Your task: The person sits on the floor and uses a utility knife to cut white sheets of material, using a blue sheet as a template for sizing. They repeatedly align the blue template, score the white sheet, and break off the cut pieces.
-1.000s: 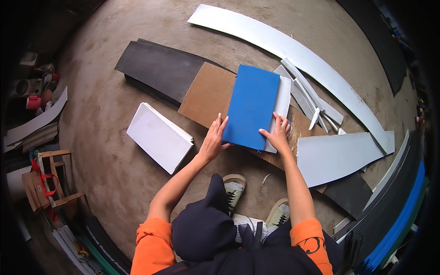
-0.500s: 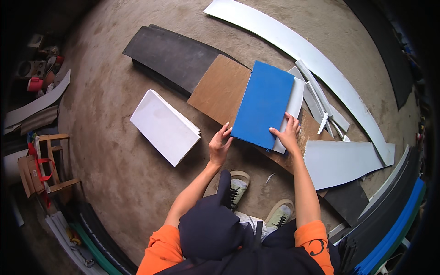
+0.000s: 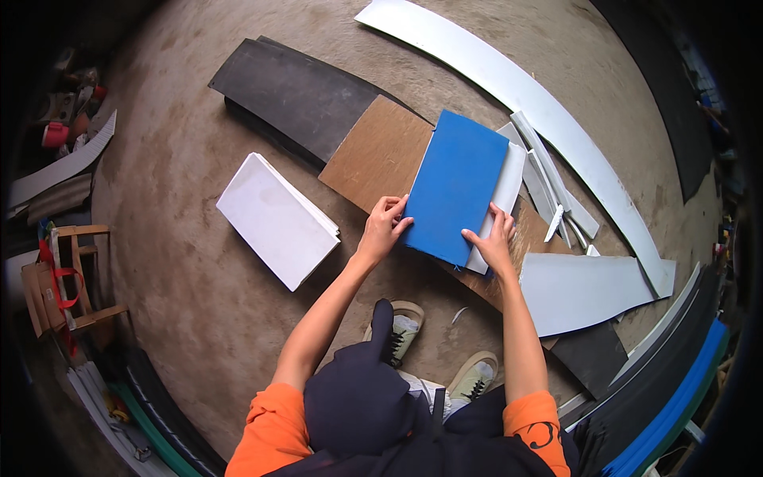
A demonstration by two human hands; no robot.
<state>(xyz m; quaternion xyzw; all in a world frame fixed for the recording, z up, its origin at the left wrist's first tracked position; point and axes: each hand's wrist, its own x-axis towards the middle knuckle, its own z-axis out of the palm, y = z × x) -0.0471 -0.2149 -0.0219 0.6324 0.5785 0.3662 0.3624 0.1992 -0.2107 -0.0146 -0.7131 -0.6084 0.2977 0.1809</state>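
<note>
A blue rectangular sheet [image 3: 457, 183] lies tilted across a brown wooden board [image 3: 377, 155], over a white sheet [image 3: 509, 179] that sticks out along its right side. My left hand [image 3: 385, 228] has its fingertips and thumb closed at the blue sheet's left edge. On the right, my right hand [image 3: 494, 241] rests with spread fingers, the thumb on the blue sheet and the other fingers over the white sheet. What lies under the fingertips is hidden. A stack of white rectangular sheets [image 3: 278, 219] sits on the floor to the left.
Dark sheets [image 3: 294, 91] lie under the board's far left end. White offcut strips [image 3: 548, 175] and a long curved white strip [image 3: 509, 87] lie at right, above a wide white piece [image 3: 584, 290]. A wooden frame [image 3: 79, 262] stands at left; blue and black sheets [image 3: 675, 405] line the lower right.
My left hand has moved up along the blue sheet's left edge, its fingers closing there. The right hand has shifted slightly on the sheets. The whole view has moved a little.
</note>
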